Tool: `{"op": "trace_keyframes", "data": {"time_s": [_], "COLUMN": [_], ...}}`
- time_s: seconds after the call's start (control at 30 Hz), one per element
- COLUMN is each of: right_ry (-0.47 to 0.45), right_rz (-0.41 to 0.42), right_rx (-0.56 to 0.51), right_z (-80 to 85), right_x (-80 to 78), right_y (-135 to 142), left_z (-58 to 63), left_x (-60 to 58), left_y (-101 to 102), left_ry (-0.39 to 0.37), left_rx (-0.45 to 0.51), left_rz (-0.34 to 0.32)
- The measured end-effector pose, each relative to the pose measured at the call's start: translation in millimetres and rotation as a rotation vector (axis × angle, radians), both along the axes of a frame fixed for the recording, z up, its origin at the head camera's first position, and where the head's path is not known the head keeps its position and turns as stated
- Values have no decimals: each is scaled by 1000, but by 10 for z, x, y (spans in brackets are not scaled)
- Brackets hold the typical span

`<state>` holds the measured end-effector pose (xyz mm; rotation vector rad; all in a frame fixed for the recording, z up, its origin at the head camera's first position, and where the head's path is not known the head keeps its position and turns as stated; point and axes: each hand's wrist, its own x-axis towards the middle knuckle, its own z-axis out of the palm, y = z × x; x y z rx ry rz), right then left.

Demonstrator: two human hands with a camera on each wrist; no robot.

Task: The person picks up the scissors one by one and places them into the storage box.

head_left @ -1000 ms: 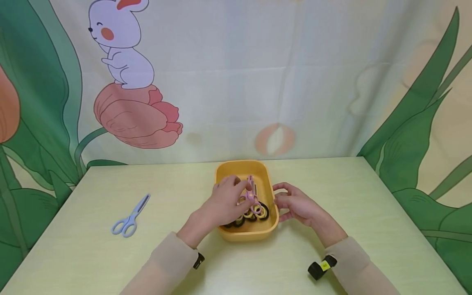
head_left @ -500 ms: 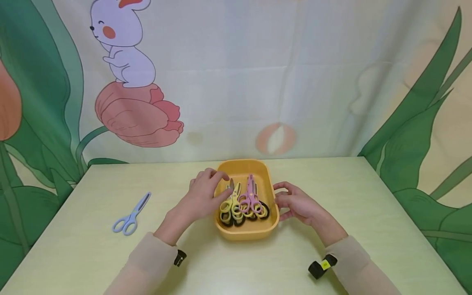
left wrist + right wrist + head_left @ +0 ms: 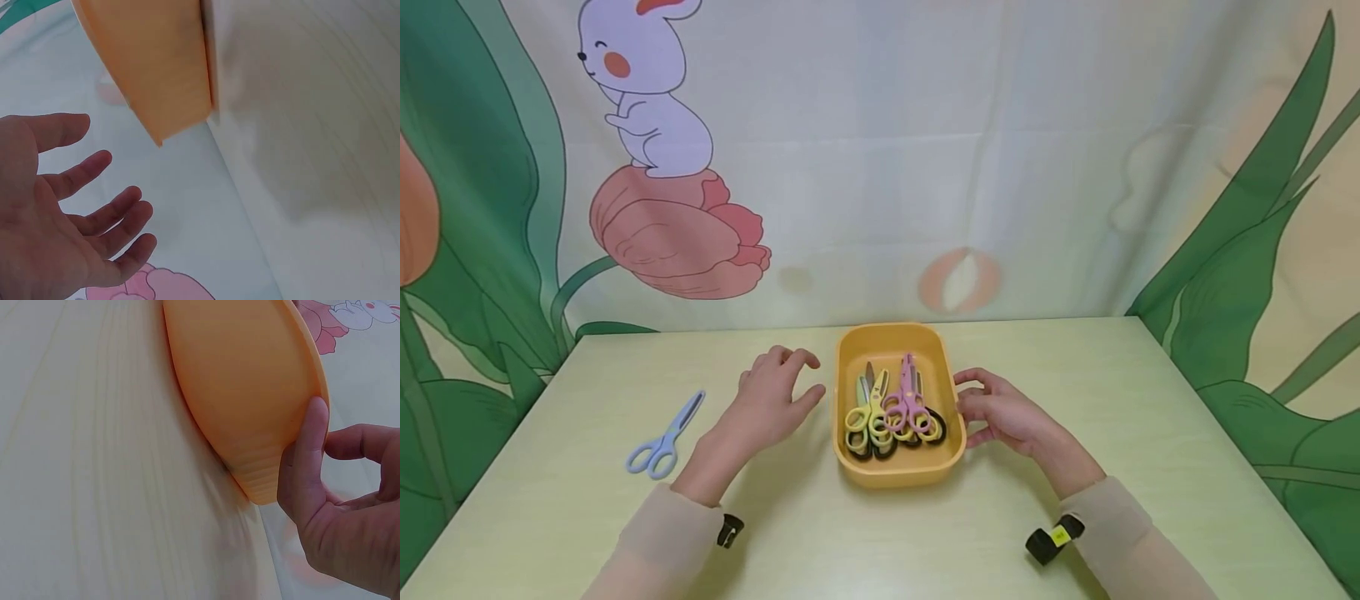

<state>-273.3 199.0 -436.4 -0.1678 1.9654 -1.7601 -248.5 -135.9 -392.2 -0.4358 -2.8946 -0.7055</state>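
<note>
A yellow plastic bin [image 3: 898, 479] lies on the table, holding several pairs of scissors. Pink-handled scissors [image 3: 907, 400] rest on top at its right, and yellow-handled scissors [image 3: 874, 408] at its left. Black-handled ones are partly covered. Left of the bin, my left hand [image 3: 763, 404] hovers with nothing in it, fingers apart and loosely bent; the left wrist view shows its bare palm [image 3: 37, 225]. My right hand [image 3: 1003, 417] touches the bin's right wall from outside, its fingertips [image 3: 315, 419] against the wall near the rim. Light blue scissors [image 3: 662, 446] lie to the left.
A pale wooden-patterned table [image 3: 1120, 400] spreads on both sides of the bin. Behind it hangs a printed curtain [image 3: 850, 167] with a rabbit and flowers. A black strap device [image 3: 1052, 537] is on the right wrist.
From above the scissors in the bin, my left hand has moved left, past the bin's edge, toward the blue scissors. My right hand stays at the bin's wall.
</note>
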Motion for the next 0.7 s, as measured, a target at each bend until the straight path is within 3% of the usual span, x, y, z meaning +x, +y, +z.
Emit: {"op": "trace_keyframes", "data": {"time_s": [0.47,0.7], "right_ry": [0,-5], "right_rz": [0,-3], "right_rx": [6,4], "right_z": [14,-8], "right_x": [-8,-9], "right_y": [-5,6], "left_z": [28,-3], "left_x": [87,124], "left_y": [-467,-606], "left_ry": [-253,-320], "left_rx": [-226,-289], "left_rz": [25,44]}}
